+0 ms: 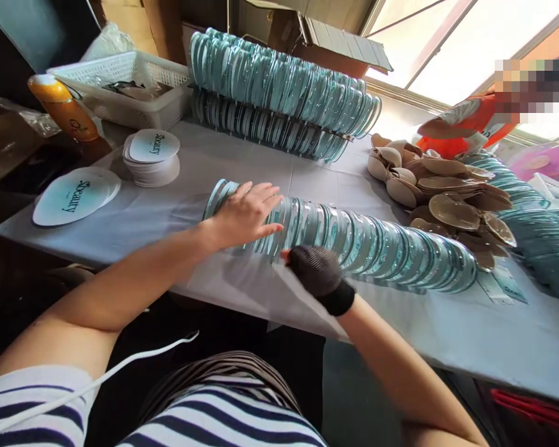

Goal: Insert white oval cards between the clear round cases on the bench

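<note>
A long row of clear, teal-tinted round plastic packs (400, 251) lies across the white table before me, standing on edge and pressed close together. My left hand (249, 214) is bare and rests flat over the row's left end, fingers stretched out and thumb apart. In a dark mesh fingerless glove, my right hand (317, 273) is at the near side of the row, just right of my left hand. Its fingers are curled in, with a fingertip showing near the packs; whatever they may hold is hidden.
Stacked rows of similar packs (279, 81) stand at the back. Beige cups (447, 186) are heaped right, beside more packs (545, 236). Printed white cards (77, 197) lie left, near a white basket (153, 112) and an orange bottle (65, 108). Another person's orange clothing (451, 139) shows far right.
</note>
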The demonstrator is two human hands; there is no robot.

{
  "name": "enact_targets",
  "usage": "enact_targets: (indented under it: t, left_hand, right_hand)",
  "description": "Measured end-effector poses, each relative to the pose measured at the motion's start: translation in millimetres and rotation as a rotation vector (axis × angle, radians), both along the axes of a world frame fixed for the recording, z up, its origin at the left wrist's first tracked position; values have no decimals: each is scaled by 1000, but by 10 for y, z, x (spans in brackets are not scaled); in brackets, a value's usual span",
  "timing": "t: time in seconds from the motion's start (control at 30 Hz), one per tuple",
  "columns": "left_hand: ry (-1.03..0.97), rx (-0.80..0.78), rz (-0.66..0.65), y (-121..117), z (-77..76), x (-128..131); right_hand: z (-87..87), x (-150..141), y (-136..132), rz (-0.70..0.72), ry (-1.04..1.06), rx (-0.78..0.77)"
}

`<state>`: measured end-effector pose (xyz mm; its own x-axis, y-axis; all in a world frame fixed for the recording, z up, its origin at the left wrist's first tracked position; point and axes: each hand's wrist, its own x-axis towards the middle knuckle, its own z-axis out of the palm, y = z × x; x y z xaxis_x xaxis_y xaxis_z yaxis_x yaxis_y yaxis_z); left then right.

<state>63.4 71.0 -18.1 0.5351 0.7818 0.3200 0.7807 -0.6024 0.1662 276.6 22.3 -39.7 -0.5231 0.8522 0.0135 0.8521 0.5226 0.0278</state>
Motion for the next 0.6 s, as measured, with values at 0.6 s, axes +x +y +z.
enact_targets:
  t: [0.6]
  left_hand:
    - [124, 37, -78, 72, -95, 392]
  right_hand:
    - [738, 226, 1129, 127, 52, -209]
